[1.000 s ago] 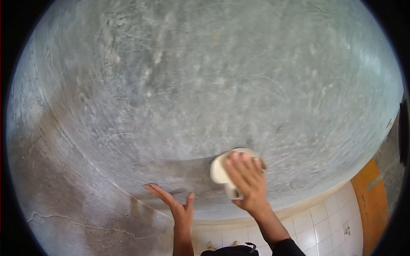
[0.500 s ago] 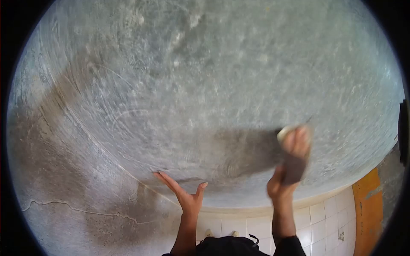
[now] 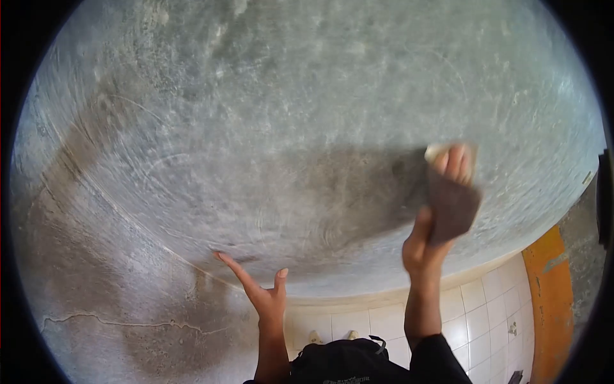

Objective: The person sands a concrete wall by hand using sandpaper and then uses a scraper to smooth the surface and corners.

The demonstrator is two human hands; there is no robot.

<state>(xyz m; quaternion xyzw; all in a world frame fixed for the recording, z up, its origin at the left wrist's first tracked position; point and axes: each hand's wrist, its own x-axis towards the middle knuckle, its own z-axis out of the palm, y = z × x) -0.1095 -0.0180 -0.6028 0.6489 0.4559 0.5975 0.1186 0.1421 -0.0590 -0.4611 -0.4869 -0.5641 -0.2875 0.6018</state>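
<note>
A piece of sandpaper (image 3: 453, 208), dark brown on one face and pale at its upper end, is in my right hand (image 3: 427, 246). The fingers press its pale end toward the grey plastered wall (image 3: 275, 147), while the brown part folds back over the hand. Lower left, my left hand (image 3: 262, 291) is open, thumb and fingers spread wide. Its fingertips are right at the wall, close to the corner line, and nothing is in it.
Another wall (image 3: 121, 275) with a long crack meets the grey one at the left corner. Below are white floor tiles (image 3: 448, 313) and the tips of my shoes (image 3: 315, 336). An orange painted strip (image 3: 551, 288) runs down the right, with a dark object (image 3: 603, 198) at the far edge.
My right hand has moved up the wall with the sandpaper, whose brown face now shows more. The view has shifted slightly; my left hand remains spread near the corner.
</note>
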